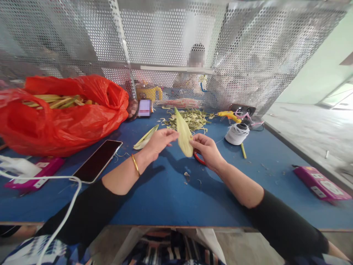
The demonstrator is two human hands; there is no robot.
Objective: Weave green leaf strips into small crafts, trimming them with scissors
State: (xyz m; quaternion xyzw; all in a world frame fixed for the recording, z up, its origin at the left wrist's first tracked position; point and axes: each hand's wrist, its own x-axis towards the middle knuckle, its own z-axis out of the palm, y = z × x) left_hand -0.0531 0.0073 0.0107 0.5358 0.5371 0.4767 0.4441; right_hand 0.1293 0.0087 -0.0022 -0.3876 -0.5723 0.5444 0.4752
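Upright above the middle of the blue table (176, 209), a pale green husk leaf (184, 138) is held between both hands. My right hand (205, 148) pinches its lower right edge, with red-handled scissors (199, 158) at the same hand, partly hidden by it. My left hand (163, 141) has its thumb and fingertips closed at the leaf's left edge. Another husk piece (146, 137) lies on the table just behind my left hand. Behind the held leaf is a pile of green trimmings (191, 119).
At the left are a red plastic bag (66, 129) of husks, a black phone (97, 161) and a purple box (41, 173). A white thread spool (237, 134), yellow tool (229, 116) and purple power strip (321, 183) are right. Perforated metal panels (165, 40) stand behind.
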